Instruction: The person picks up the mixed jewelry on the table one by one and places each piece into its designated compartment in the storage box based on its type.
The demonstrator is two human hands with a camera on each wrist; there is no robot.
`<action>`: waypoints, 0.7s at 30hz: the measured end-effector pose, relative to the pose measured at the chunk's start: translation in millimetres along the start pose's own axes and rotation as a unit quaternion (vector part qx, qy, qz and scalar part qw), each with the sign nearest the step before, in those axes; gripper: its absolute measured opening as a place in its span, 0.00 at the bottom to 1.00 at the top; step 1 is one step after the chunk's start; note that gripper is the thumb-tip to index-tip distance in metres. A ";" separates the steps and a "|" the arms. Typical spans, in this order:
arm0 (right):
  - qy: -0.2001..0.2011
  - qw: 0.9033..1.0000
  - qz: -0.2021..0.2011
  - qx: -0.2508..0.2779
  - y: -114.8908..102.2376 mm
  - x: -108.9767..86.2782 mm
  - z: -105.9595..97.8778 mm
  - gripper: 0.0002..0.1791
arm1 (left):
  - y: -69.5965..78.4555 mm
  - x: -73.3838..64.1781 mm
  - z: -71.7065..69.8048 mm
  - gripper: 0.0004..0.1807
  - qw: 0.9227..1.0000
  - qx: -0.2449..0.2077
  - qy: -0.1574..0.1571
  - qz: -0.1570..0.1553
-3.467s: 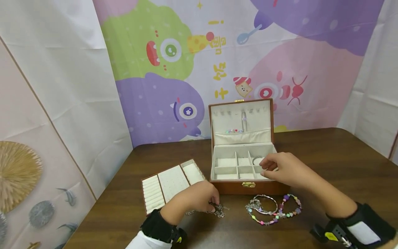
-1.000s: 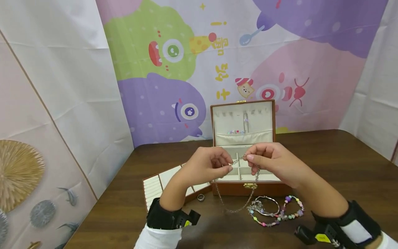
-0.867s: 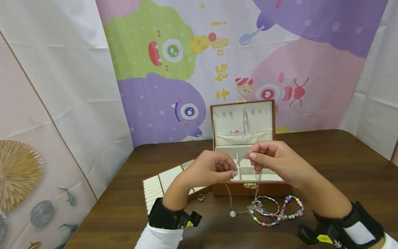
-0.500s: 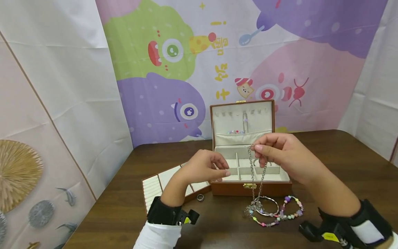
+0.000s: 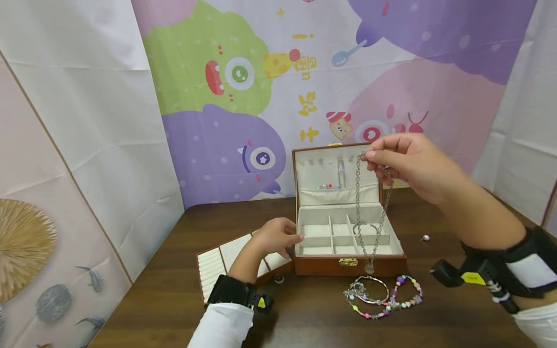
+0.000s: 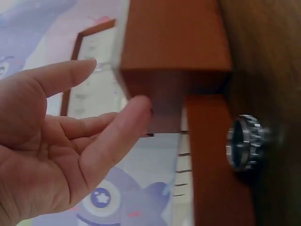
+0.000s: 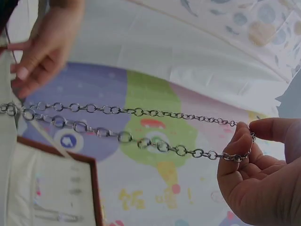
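Note:
My right hand (image 5: 417, 164) pinches a silver chain necklace (image 5: 358, 193) high up, in front of the jewelry box's raised lid. Two strands hang from the fingers, and a round pendant (image 5: 369, 268) dangles at the bottom before the box front. In the right wrist view the necklace (image 7: 124, 137) loops over the curled fingers. The brown jewelry box (image 5: 313, 266) stands with its lid up and pale compartments showing. My left hand (image 5: 275, 238) is at the box's left side, its fingers loosely bent. Nothing lies in the left hand (image 6: 61, 141) in the left wrist view.
A removable tray (image 5: 237, 251) leans by the box's left side, with a silver ring (image 5: 279, 279) in front. Beaded bracelets (image 5: 406, 304) and a silver bangle (image 5: 386, 290) lie before the box. A small pearl piece (image 5: 426, 238) sits to the right. A bracelet rests in one compartment.
The left hand let go of the necklace and moved left to the box's side. My right hand lifted the necklace up and right, its pendant rising off the table.

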State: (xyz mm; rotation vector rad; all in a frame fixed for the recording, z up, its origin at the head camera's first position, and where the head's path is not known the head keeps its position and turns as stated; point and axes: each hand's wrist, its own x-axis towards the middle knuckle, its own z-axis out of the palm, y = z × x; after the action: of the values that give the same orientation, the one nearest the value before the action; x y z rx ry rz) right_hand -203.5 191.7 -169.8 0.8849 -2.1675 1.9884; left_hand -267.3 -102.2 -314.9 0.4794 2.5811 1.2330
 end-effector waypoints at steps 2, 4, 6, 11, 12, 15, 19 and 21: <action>0.012 1.000 0.005 -0.018 -5.7 7.8 -4.7 0.06 | -3.2 2.7 2.8 0.29 1.000 -0.023 -0.007 -0.005; 0.023 0.999 0.013 -0.045 -9.3 16.1 -9.5 0.07 | -6.1 4.9 5.7 0.28 0.999 -0.050 -0.016 -0.006; 0.034 0.996 0.029 -0.077 -10.8 24.3 -14.6 0.08 | -8.5 6.4 8.7 0.28 0.997 -0.078 -0.019 -0.009; 0.059 0.988 0.060 -0.127 -6.3 46.0 -29.6 0.08 | -16.0 11.9 14.6 0.34 0.989 -0.146 -0.017 -0.028; 0.065 0.986 0.064 -0.137 -5.0 50.7 -32.2 0.08 | -17.4 12.7 15.0 0.36 0.987 -0.157 -0.016 -0.035; 0.079 0.982 0.074 -0.157 -1.9 65.3 -39.2 0.09 | -19.1 13.0 15.0 0.36 0.983 -0.179 -0.013 -0.044; 0.097 0.976 0.091 -0.174 0.0 84.3 -46.3 0.13 | -20.4 13.3 14.5 0.36 0.981 -0.190 -0.014 -0.046; 0.107 0.974 0.098 -0.175 0.5 92.4 -50.1 0.14 | -20.7 14.3 14.8 0.36 0.981 -0.190 -0.016 -0.044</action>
State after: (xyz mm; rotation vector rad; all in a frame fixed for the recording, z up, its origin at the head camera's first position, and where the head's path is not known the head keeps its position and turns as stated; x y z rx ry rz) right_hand -296.7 205.0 -123.3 0.4030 -2.4419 1.6031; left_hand -279.1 -98.3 -341.4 0.3006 2.2345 1.6187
